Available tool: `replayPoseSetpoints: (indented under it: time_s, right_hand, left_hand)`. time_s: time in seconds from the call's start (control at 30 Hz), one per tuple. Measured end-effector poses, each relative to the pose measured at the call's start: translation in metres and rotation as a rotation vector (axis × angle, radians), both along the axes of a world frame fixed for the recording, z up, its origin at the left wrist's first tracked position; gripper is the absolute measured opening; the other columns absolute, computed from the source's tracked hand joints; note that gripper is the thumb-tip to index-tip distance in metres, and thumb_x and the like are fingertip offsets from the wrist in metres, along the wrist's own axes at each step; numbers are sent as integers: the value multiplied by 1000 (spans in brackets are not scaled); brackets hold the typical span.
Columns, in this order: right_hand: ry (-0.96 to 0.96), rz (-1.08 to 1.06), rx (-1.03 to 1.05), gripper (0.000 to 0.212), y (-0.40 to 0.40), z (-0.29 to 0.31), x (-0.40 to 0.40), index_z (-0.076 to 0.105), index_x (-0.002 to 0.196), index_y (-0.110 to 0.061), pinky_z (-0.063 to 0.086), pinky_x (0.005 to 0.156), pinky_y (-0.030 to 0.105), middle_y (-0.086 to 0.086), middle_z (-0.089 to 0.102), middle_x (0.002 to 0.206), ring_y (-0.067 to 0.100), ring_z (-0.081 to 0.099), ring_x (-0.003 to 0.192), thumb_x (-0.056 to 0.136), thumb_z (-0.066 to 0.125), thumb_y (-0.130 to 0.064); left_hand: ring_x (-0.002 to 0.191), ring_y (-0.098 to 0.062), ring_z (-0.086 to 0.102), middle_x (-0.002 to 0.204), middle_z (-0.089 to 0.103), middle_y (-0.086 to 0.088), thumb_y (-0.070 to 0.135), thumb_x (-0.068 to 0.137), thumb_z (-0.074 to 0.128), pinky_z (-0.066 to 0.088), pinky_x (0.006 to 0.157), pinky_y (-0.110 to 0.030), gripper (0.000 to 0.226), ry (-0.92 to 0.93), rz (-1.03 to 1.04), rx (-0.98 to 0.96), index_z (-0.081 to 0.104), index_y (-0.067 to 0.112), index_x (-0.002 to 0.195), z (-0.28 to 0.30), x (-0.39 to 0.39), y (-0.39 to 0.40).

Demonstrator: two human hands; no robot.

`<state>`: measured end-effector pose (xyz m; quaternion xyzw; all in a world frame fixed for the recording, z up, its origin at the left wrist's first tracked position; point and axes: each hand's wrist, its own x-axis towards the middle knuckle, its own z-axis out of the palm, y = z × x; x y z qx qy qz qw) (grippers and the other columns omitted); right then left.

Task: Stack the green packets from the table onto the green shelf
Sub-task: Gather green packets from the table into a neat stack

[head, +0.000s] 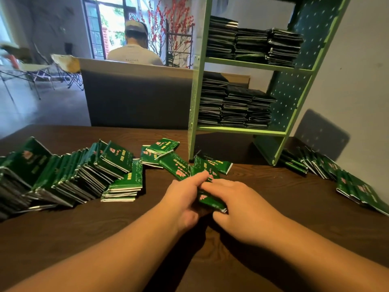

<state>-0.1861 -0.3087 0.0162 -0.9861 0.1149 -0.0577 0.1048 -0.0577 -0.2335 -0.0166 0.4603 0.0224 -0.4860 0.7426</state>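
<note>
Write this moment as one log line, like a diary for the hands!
left hand: holds packets | right hand: holds same | green shelf: part-filled | stage: gathering

Packets lie on the table left of the shelf, which holds more stacks.

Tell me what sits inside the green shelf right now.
The green shelf holds dark packet stacks on its upper board and more stacks on the board below. Anything behind those stacks is covered, and the level above is cut off.
</note>
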Motion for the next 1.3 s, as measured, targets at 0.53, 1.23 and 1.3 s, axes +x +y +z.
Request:
replayPoseSetpoints:
  time_s: [0.53, 1.23, 1.3]
  right_hand:
    - [100, -434, 195, 59, -91, -48, 82, 23, 158, -38, 15, 123, 57, -2, 14, 170, 33, 6, 156, 105, 47, -36]
    - [-666, -560, 1663, 33, -72, -19, 67, 66, 114, -9, 61, 54, 43, 17, 77, 91, 29, 77, 74, 84, 63, 3]
    - [-708, -387, 1853, 28, -64, -18, 64, 70, 102, -8, 62, 55, 45, 17, 77, 89, 28, 77, 74, 75, 64, -5]
  left_hand:
    - [46, -15, 56, 75, 57, -11, -7, 88, 65, 53, 47, -26, 24, -333, 159, 124, 49, 10, 92, 5, 41, 39]
    - [60, -28, 68, 72, 71, -14, -6, 85, 68, 61, 62, -45, 18, -344, 265, -49, 58, 6, 94, -5, 62, 52]
    - [66, -30, 68, 82, 70, -19, -5, 83, 72, 61, 68, -50, 26, -346, 300, -53, 55, 5, 100, -5, 65, 54]
